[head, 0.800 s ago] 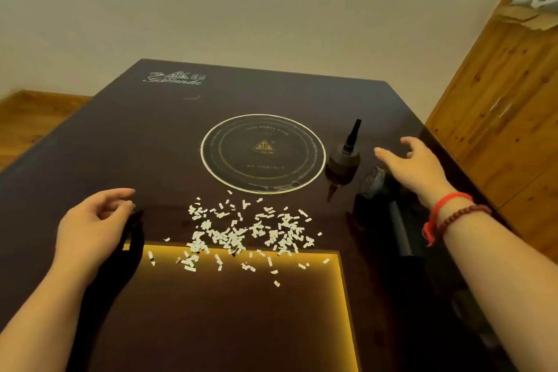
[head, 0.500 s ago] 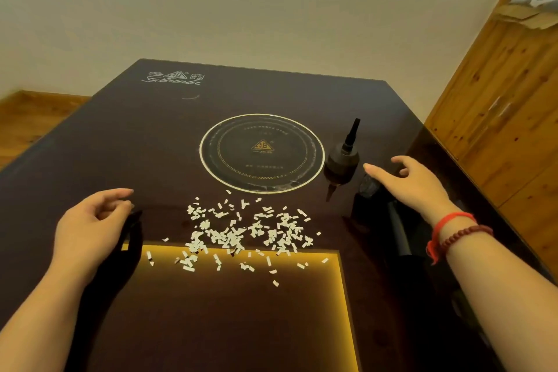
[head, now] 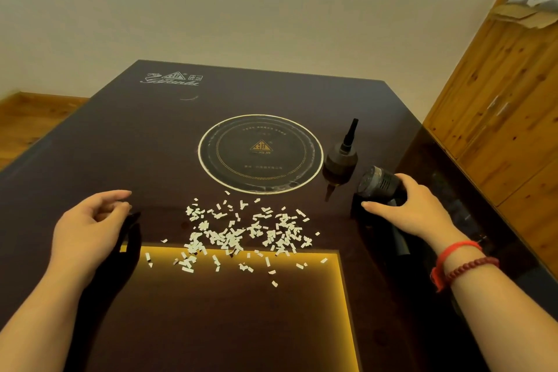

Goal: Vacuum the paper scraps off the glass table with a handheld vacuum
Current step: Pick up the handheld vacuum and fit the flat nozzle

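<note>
Dark glass table (head: 126,142), glossy, seen from above and behind the hands. Scraps (head: 246,231) of white paper strewn across the near middle, just short of the printed ring (head: 260,153), some lying over the glowing yellow frame (head: 344,287) set in the glass. Vacuum (head: 381,185) on the right side of the table, lying down, vented grey end toward the ring, dark body running back under the palm. Right hand (head: 413,208) on the vacuum, fingers curled over its far side, thumb stretched out along the near side; grip looks closed round the body, not lifted. Red cord (head: 453,254) and bead bracelet (head: 471,267) on that wrist. Nozzle (head: 342,158), a separate dark cone with a thin spout pointing up and away, standing just beside the ring and near the vacuum's end, not touching it. Left hand (head: 87,226) low over the table's left side, fingers loosely curled, holding nothing, well apart from the scraps. Wood panelling (head: 498,118) at right, pale wall behind.
</note>
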The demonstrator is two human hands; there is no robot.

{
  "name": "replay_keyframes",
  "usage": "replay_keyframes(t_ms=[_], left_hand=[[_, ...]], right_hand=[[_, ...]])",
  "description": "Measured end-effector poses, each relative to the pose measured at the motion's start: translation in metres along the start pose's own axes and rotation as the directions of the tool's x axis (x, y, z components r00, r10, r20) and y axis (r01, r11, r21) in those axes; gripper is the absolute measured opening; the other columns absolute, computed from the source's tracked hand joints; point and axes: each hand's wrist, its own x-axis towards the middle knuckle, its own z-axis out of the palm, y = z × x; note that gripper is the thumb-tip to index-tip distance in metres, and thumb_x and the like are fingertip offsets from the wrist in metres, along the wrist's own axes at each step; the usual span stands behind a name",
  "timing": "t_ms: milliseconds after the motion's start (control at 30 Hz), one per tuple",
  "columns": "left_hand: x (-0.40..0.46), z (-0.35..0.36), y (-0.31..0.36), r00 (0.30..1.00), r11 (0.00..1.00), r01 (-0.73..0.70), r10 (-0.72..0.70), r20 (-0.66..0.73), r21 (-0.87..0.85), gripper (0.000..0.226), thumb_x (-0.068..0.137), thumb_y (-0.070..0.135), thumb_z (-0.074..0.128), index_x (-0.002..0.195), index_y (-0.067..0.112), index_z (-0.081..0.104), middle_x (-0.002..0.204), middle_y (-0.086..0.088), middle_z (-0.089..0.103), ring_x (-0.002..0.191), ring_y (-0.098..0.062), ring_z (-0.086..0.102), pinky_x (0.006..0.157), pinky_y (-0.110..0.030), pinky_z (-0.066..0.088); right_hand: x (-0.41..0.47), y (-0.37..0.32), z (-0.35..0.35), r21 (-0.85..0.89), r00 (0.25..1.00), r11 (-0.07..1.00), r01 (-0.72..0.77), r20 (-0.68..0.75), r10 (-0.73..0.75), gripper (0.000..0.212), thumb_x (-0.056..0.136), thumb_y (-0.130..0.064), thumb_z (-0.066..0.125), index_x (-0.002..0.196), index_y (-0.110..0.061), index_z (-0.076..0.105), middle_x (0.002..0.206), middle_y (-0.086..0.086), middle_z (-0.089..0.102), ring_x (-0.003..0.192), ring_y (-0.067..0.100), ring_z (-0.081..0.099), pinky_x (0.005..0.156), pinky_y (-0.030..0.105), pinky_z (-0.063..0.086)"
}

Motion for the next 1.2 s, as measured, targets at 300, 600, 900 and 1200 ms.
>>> replay_keyframes(t_ms=[300, 600, 900, 1200], left_hand=[[-0.001, 0.000, 0.000, 1.000, 1.000, 0.012, -0.012, 0.000, -0.010, 0.020, 0.089, 0.022, 0.059, 0.087, 0.041, 0.064, 0.088, 0.013, 0.066, 0.082, -0.004, 0.056, 0.074, -0.035, 0.042], [-0.001, 0.000, 0.000, 1.000, 1.000, 0.006, -0.005, 0.010, -0.008, 0.020, 0.089, 0.023, 0.058, 0.087, 0.042, 0.063, 0.089, 0.011, 0.066, 0.084, -0.006, 0.057, 0.073, -0.035, 0.043], [0.001, -0.001, -0.004, 1.000, 1.000, 0.012, -0.012, 0.002, -0.006, 0.020, 0.089, 0.024, 0.059, 0.085, 0.043, 0.063, 0.088, 0.013, 0.066, 0.083, -0.006, 0.057, 0.069, -0.033, 0.042], [0.000, 0.000, -0.002, 1.000, 1.000, 0.007, -0.007, 0.003, -0.001, 0.019, 0.090, 0.024, 0.059, 0.088, 0.043, 0.063, 0.088, 0.012, 0.065, 0.084, -0.007, 0.056, 0.068, -0.033, 0.041]], right_hand=[[-0.008, 0.009, 0.011, -0.009, 0.994, 0.995, -0.094, -0.053, 0.094, 0.108, 0.067, -0.049, 0.075, 0.147, -0.025, 0.007, 0.140, 0.021, 0.037, 0.123, 0.041, 0.043, 0.089, 0.046, 0.045], [-0.019, 0.006, 0.018, -0.023, 0.983, 0.991, -0.132, -0.134, 0.127, 0.105, 0.072, -0.040, 0.074, 0.147, -0.022, 0.003, 0.132, 0.021, 0.047, 0.116, 0.041, 0.049, 0.086, 0.044, 0.047], [-0.020, 0.002, 0.011, -0.022, 0.979, 0.981, -0.191, -0.082, 0.189, 0.097, 0.073, -0.043, 0.071, 0.143, -0.009, 0.013, 0.068, -0.005, 0.036, 0.056, 0.016, 0.046, 0.043, 0.026, 0.036], [-0.026, 0.002, 0.004, 0.444, 0.975, 0.873, -0.201, 0.003, 0.223, 0.054, 0.065, -0.017, 0.074, 0.111, -0.010, 0.046, 0.088, 0.011, 0.061, 0.066, 0.028, 0.066, 0.062, 0.044, 0.057]])
